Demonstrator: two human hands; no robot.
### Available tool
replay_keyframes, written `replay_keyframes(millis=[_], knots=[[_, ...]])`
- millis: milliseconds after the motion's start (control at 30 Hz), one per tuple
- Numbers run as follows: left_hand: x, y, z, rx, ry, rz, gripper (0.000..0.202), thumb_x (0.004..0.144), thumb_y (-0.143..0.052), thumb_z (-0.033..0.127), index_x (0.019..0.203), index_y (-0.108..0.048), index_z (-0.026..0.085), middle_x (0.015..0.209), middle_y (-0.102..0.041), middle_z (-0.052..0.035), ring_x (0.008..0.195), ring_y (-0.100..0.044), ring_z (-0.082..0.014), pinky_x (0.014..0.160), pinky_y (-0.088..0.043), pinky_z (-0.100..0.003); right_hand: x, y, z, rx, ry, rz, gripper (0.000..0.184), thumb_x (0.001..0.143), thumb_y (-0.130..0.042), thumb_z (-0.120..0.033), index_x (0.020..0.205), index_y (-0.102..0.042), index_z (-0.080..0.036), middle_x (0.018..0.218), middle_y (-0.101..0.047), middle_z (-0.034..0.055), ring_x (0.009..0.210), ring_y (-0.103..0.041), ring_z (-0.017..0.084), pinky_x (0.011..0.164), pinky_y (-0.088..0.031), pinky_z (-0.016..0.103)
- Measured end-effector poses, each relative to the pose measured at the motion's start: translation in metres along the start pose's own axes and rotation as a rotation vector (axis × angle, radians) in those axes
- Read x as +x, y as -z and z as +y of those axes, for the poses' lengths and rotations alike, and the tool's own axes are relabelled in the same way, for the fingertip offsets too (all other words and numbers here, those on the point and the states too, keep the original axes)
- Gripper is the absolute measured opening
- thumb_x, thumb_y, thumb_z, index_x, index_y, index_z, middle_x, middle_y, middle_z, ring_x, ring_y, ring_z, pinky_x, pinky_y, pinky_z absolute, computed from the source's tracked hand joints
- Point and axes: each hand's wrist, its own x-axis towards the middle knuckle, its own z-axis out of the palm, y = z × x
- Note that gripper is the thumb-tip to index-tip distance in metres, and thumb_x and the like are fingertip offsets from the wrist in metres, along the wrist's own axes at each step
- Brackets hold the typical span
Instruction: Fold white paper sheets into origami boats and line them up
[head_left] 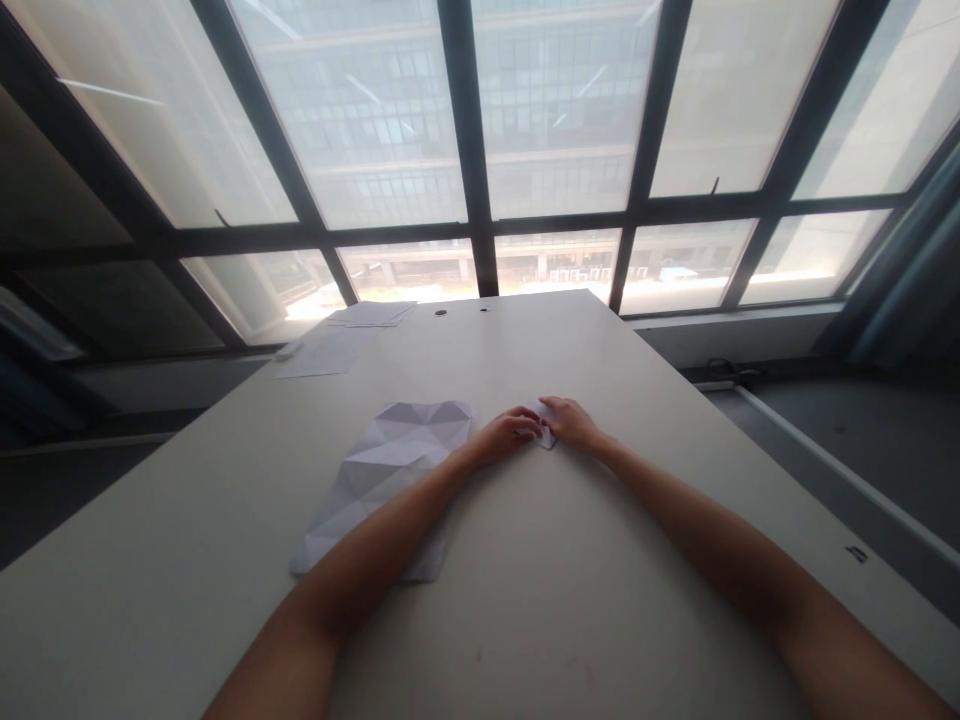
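A small folded piece of white paper (548, 438) lies on the table between my two hands, partly covered by them. My left hand (510, 435) reaches in from the left with curled fingers closed at the paper's left edge. From the right, my right hand (570, 420) grips the paper's upper part, thumb and fingers pressed together on it. Beside my left forearm rests a larger creased sheet of white paper (405, 440), marked with a pattern of triangular folds; the forearm hides part of it.
The white table (600, 560) stretches toward tall windows with dark frames (480, 230). Several flat paper sheets (330, 352) lie at its far left. A small dark round disc (441, 313) sits near the far edge. Blue curtains (915, 270) hang at the right.
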Motion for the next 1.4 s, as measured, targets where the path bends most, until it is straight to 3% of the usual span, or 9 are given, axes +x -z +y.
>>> replay_keyframes(millis=[133,300,467,600,767,900,1000,1133,1400], knots=[[-0.001,-0.002,-0.003,0.095,0.008,0.029,0.022,0.092,-0.059,0.022,0.1,-0.079,0.023,0.12,-0.067,-0.009,0.106,-0.065,-0.0222,0.1,-0.048,-0.038,0.002,0.004,0.012,0.044,0.019,0.061,0.036,0.086,-0.063,-0.021,0.121,-0.07,-0.02,0.118,-0.073,0.007,0.111,-0.065,0.022,0.102,-0.045,0.032],[0.0,-0.006,-0.002,0.193,0.022,0.05,0.034,0.085,-0.054,0.008,0.1,-0.079,0.025,0.119,-0.069,-0.0064,0.11,-0.064,-0.0207,0.105,-0.046,-0.035,0.002,0.002,0.014,0.017,0.053,0.103,0.027,0.089,-0.058,-0.021,0.11,-0.075,-0.021,0.114,-0.074,0.0062,0.109,-0.065,0.021,0.103,-0.042,0.032],[-0.002,0.0,0.014,0.237,-0.026,-0.11,0.051,0.082,-0.054,0.007,0.125,-0.07,0.031,0.141,-0.058,-0.0022,0.13,-0.053,-0.0216,0.115,-0.036,-0.037,0.004,-0.001,0.013,-0.002,0.049,0.101,0.031,0.091,-0.051,-0.016,0.111,-0.074,-0.021,0.115,-0.074,0.0062,0.11,-0.064,0.019,0.105,-0.039,0.032],[0.0,0.003,0.023,0.303,-0.058,-0.196,0.049,0.091,-0.055,0.017,0.137,-0.06,0.034,0.15,-0.05,-0.0013,0.141,-0.041,-0.0234,0.122,-0.022,-0.043,0.004,0.001,0.014,-0.01,0.094,0.099,0.028,0.09,-0.054,-0.018,0.108,-0.075,-0.021,0.114,-0.074,0.0061,0.109,-0.063,0.019,0.106,-0.037,0.031],[0.001,-0.005,0.014,0.392,0.058,-0.216,0.045,0.105,-0.037,0.039,0.148,-0.045,0.033,0.16,-0.036,-0.0045,0.15,-0.026,-0.0266,0.121,-0.014,-0.056,-0.002,0.005,0.009,-0.07,0.122,0.059,0.027,0.092,-0.059,-0.03,0.114,-0.073,-0.021,0.118,-0.071,0.0077,0.111,-0.06,0.021,0.105,-0.037,0.033],[0.0,-0.011,0.006,0.452,0.163,-0.167,0.057,0.103,-0.038,0.046,0.155,-0.032,0.024,0.162,-0.03,-0.0108,0.152,-0.021,-0.0281,0.121,-0.013,-0.053,-0.009,0.007,0.001,-0.145,0.134,0.019,0.05,0.09,-0.063,-0.042,0.135,-0.06,-0.022,0.132,-0.064,0.0104,0.119,-0.053,0.028,0.103,-0.039,0.039],[0.0,-0.012,0.006,0.491,0.233,-0.138,0.06,0.102,-0.039,0.046,0.155,-0.033,0.018,0.161,-0.03,-0.0157,0.152,-0.022,-0.0282,0.121,-0.013,-0.052,-0.01,0.006,-0.004,-0.171,0.101,-0.013,0.055,0.091,-0.063,-0.042,0.142,-0.054,-0.021,0.136,-0.061,0.0117,0.122,-0.05,0.03,0.103,-0.039,0.042],[0.002,-0.01,0.011,0.525,0.324,-0.114,0.056,0.102,-0.037,0.039,0.153,-0.036,0.015,0.161,-0.03,-0.0178,0.151,-0.023,-0.0294,0.121,-0.013,-0.053,-0.006,0.001,-0.005,-0.193,0.053,-0.03,0.043,0.096,-0.055,-0.033,0.138,-0.057,-0.022,0.141,-0.059,0.0113,0.128,-0.049,0.029,0.106,-0.038,0.042],[0.002,-0.009,0.017,0.618,0.35,-0.178,0.055,0.104,-0.027,0.036,0.156,-0.032,0.021,0.164,-0.025,-0.0096,0.153,-0.018,-0.0275,0.121,-0.014,-0.056,-0.009,-0.003,-0.005,-0.228,0.064,-0.181,0.052,0.103,-0.028,-0.029,0.153,-0.039,-0.015,0.161,-0.033,0.0121,0.15,-0.024,0.026,0.12,-0.017,0.054]])
